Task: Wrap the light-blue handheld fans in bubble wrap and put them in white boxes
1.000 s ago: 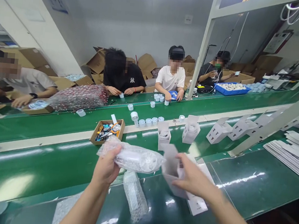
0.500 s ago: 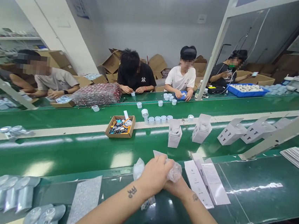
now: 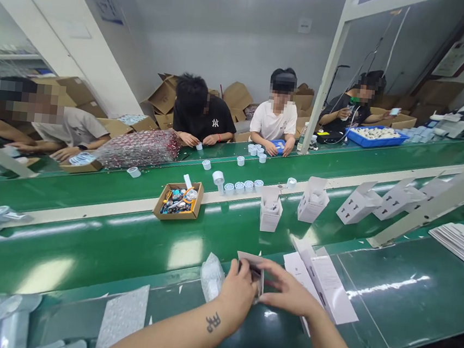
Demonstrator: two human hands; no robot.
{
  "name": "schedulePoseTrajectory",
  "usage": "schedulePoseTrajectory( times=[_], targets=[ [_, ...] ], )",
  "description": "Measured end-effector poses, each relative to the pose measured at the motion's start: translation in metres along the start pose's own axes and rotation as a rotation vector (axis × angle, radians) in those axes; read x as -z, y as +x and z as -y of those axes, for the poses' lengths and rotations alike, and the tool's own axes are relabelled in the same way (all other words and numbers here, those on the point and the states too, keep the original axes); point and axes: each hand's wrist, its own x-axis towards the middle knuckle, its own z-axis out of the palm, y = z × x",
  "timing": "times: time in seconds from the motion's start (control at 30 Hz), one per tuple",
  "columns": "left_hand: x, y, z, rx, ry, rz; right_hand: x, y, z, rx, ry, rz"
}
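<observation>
Between my hands stands a small white cardboard box [image 3: 252, 258] with its flap up, largely covered by my fingers. My left hand [image 3: 239, 292] is curled over the box's opening, its fingertips at the inner edge; what lies inside is hidden. My right hand [image 3: 292, 290] grips the box's right side, thumb and fingers around the wall. Just left of my left hand lies a bubble-wrapped piece [image 3: 211, 277]. White printed boxes [image 3: 334, 285] lie flattened to the right of my right hand. A sheet of bubble wrap [image 3: 123, 317] rests on the bench to the left.
Open white boxes [image 3: 270, 216] stand in a row across the green conveyor [image 3: 118, 250]. A cardboard tray [image 3: 177, 212] of small parts sits beyond. Pale round-headed parts [image 3: 13, 320] are lined up at lower left. Several co-workers sit opposite; a slanted white post [image 3: 429, 209] crosses the right.
The bubble-wrapped bundle my hands gripped has gone from sight at the box. My right hand has come up from below to the box's right side. The view has shifted slightly.
</observation>
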Motion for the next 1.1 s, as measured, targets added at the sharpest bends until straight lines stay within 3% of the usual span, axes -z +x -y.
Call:
schedulePoseTrajectory(
  times=[0.13,0.2,0.33,0.43,0.5,0.6,0.67,0.73,0.8,0.83,0.9,1.0,1.03,1.1],
  targets=[
    [0.017,0.010,0.004,-0.101,0.024,0.059,0.032,0.012,-0.013,-0.356,-0.627,-0.381],
    [0.033,0.010,0.022,-0.079,-0.042,0.081,0.032,0.020,-0.020,-0.470,-0.789,-0.417],
    [0.059,0.013,0.084,0.149,-0.145,0.012,0.020,0.027,-0.020,-0.533,-0.894,-0.391],
    [0.063,0.033,0.129,0.232,-0.072,-0.039,0.017,0.019,-0.002,-0.505,-0.886,-0.371],
    [0.061,0.050,0.149,0.245,-0.035,-0.049,0.018,0.010,0.017,-0.410,-0.775,-0.338],
    [0.059,0.064,0.166,0.245,-0.011,-0.058,0.015,0.000,0.037,-0.250,-0.526,-0.251],
    [0.058,0.060,0.167,0.247,0.006,-0.091,0.011,-0.003,0.039,-0.192,-0.382,-0.197],
    [0.048,0.044,0.156,0.263,0.017,-0.170,0.006,-0.003,0.032,-0.167,-0.255,-0.178],
    [0.020,0.021,0.133,0.188,0.005,-0.206,0.001,-0.004,0.022,-0.151,-0.154,-0.192],
    [-0.001,0.010,0.118,0.102,-0.011,-0.185,0.000,-0.004,0.017,-0.144,-0.120,-0.207],
    [-0.049,-0.011,0.087,-0.231,0.009,-0.080,-0.004,-0.004,0.012,-0.123,-0.077,-0.236],
    [-0.107,-0.028,0.057,-0.470,0.073,0.014,-0.010,-0.004,0.011,-0.096,-0.053,-0.229],
    [-0.115,-0.031,0.054,-0.494,0.074,0.023,-0.012,-0.003,0.012,-0.085,-0.058,-0.214],
    [-0.107,-0.037,0.059,-0.463,0.018,-0.002,-0.018,-0.001,0.011,-0.053,-0.090,-0.190]
  ],
)
